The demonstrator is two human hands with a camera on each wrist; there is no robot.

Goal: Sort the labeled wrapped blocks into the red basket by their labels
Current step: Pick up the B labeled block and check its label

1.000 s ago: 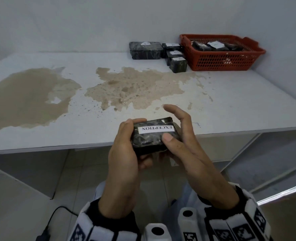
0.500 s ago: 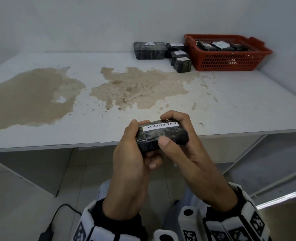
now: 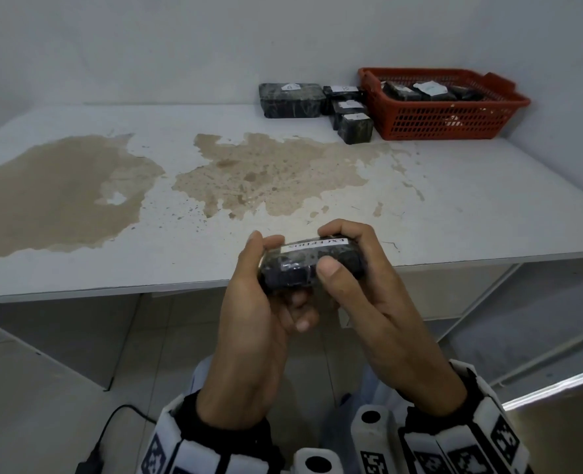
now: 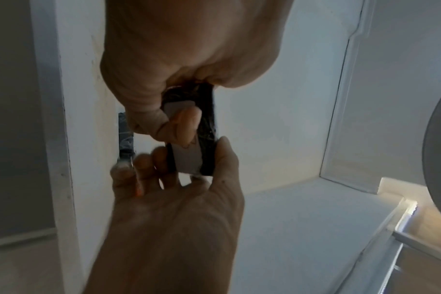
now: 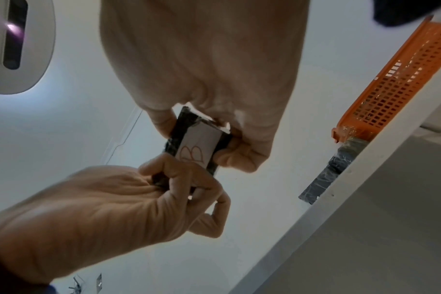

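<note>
Head view is showing both hands holding one dark wrapped block (image 3: 312, 266) between them, just above the near edge of the white table (image 3: 471, 206). The left hand (image 3: 259, 319) is curling around the block's left end, thumb lying along the top, fingers tucking underneath. The right hand (image 3: 368, 295) is gripping the right end, thumb pressing on the near face, index finger hooking over the far edge. A white label strip on the block's top is facing up, printed upside down to the wearer; its wording is blurring. In the right wrist view, the block's (image 5: 196, 147) underside is carrying a second white label with a red handwritten B. Left wrist view is showing fingertips (image 4: 186, 123) pressing on that lower label.

Both forearms are reaching forward from below, wrists level, palms turning toward each other.

Far beyond the right hand, a red basket (image 3: 447, 121) is sitting in the table's corner by the wall, holding several wrapped blocks. Just left of it, four more labeled blocks (image 3: 317, 100) are clustering. Brown stains (image 3: 266, 172) are spreading across the tabletop ahead of the hands.
</note>
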